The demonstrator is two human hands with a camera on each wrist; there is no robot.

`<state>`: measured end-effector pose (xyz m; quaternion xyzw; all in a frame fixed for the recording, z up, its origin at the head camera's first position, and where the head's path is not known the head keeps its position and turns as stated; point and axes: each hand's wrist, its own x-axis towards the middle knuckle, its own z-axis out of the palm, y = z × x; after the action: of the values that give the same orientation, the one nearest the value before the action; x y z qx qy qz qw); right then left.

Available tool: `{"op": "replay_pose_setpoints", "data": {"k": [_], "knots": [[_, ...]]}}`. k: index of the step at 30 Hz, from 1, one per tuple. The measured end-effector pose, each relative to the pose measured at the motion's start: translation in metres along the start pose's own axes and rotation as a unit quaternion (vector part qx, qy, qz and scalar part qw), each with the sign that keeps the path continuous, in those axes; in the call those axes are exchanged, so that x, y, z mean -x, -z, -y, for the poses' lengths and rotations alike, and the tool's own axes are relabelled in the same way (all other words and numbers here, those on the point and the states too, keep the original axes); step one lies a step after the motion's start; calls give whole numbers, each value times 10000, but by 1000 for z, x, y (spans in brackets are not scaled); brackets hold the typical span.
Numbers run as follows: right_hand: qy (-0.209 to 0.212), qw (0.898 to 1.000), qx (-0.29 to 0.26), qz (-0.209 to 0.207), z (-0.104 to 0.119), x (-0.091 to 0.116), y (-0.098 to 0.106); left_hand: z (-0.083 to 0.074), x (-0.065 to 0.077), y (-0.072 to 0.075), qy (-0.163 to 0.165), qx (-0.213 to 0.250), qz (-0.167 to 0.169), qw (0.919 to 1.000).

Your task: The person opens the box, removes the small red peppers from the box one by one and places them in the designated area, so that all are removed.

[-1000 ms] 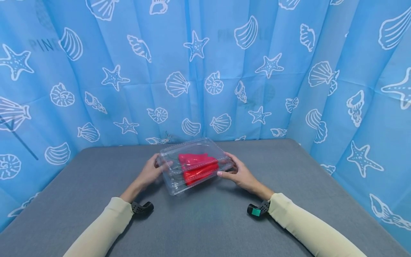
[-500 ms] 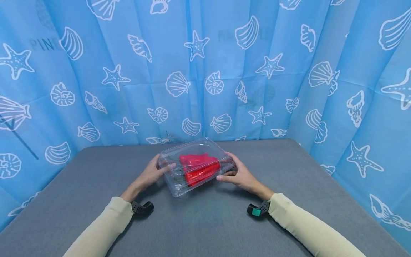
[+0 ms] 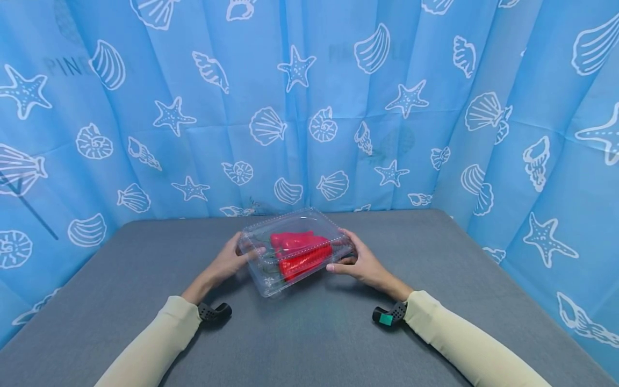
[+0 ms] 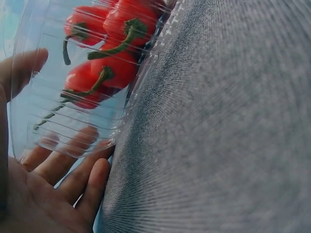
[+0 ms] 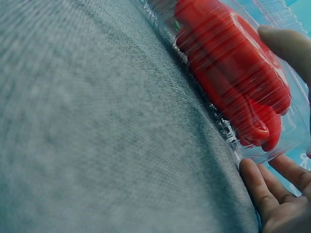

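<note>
A blue curtain (image 3: 338, 48) printed with white shells and starfish is hung across twelve o'clock, behind a grey tabletop (image 3: 309, 344). From the left, a cream left sleeve (image 3: 150, 338) is seen at eight o'clock, a black wrist device (image 3: 208, 314) worn at its cuff. Ahead of it, the left hand (image 3: 227, 263) is placed at the nine o'clock end of a clear plastic box (image 3: 263, 282), which is grasped there between thumb and fingers. The box is held over the middle of the table's far half, its long axis slanted from eight o'clock to two; whether its base is touching the table cannot be told. Inside, red peppers (image 3: 304, 252) are laid along that same axis, green stems pointed toward the left hand, tips toward two o'clock. At the box's three o'clock end, it is grasped by the right hand (image 3: 365, 263), with fingers tucked low. Further right, a second black device (image 3: 397, 312), marked with a green patch (image 3: 385, 320), is worn beside the right sleeve (image 3: 464, 333) at four o'clock.
</note>
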<state>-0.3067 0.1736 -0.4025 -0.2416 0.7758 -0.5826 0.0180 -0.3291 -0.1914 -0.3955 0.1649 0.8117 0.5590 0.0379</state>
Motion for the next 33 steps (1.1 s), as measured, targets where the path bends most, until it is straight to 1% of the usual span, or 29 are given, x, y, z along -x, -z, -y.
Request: {"op": "replay_pose_setpoints", "data": {"k": [6,11,14,18,21,25,29,33], "knots": [[-63,9999,-85,-24,0,0,1,1,1,3,-45,-139,160,9998],[58,9998,-187,-102,-1,0,2,2,2,5,-108,-125,330,9993],[67,9997,-152,-164,-2,-1,1,2,2,5,-136,-76,388,9991],[-24,9996,-131,-229,-2,-2,0,1,2,5,-147,1,436,9989],[-52,9994,-262,-235,-2,-3,-1,1,3,5,-154,44,469,9988],[3,9988,-430,-241,-1,-5,-1,2,3,5,-247,81,537,9982],[-20,9989,-428,-215,0,-4,-1,2,3,5,-337,158,610,9974],[-84,9987,-460,-199,0,-3,0,2,2,5,-333,195,638,9972]]}}
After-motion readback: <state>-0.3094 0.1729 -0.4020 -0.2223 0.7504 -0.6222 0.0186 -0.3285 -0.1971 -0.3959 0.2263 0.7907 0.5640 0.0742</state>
